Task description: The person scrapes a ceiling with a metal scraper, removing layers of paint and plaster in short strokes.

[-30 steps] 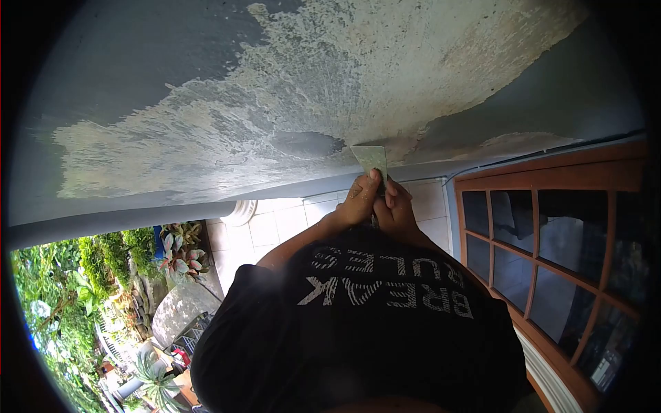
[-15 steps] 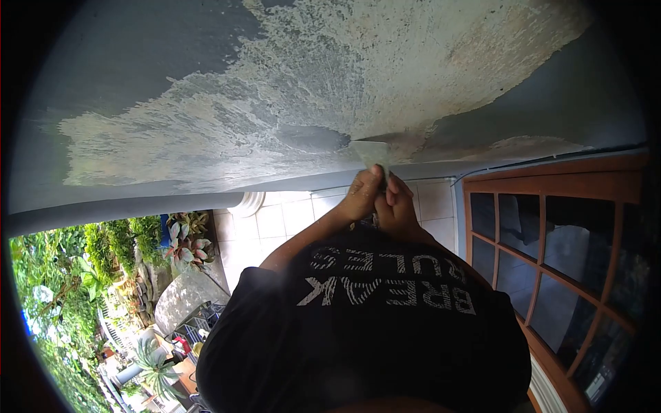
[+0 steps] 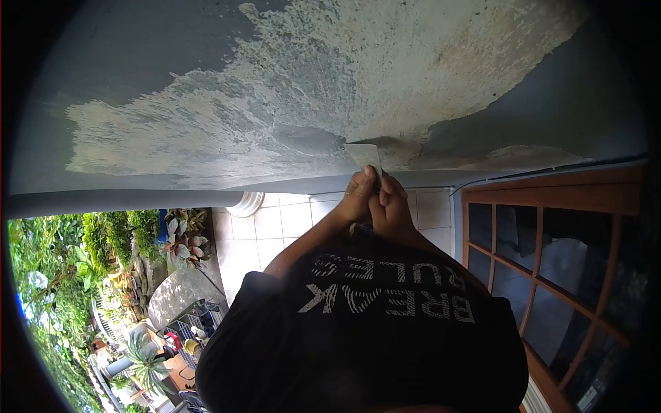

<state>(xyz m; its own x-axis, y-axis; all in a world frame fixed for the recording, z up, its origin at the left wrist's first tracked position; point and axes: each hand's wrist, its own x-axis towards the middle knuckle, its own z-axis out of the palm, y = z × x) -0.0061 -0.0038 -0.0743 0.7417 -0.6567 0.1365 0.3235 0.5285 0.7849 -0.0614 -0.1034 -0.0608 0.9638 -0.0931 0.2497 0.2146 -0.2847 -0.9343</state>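
Observation:
A putty knife (image 3: 363, 154) with a wide pale blade meets the peeling wall (image 3: 303, 69) at its top edge. My left hand (image 3: 357, 194) is closed on it, the thumb pressed against the lower part of the blade. Close beside it, my right hand (image 3: 394, 206) is closed around the handle, most of which the fingers hide. Bare whitish patches with ragged edges spread over the grey paint. A darker grey patch of paint (image 3: 306, 138) lies just left of the blade's corner.
Red-brown framed window panes (image 3: 575, 241) stand at the right. Pale floor tiles (image 3: 275, 227) lie below the wall, near a white round column base (image 3: 245, 204). Green plants (image 3: 113, 241) and a round table (image 3: 182, 296) are at the left.
The blade has shifted slightly left along the wall, both hands moving with it. The whole view has tilted a little. Both hands keep their hold.

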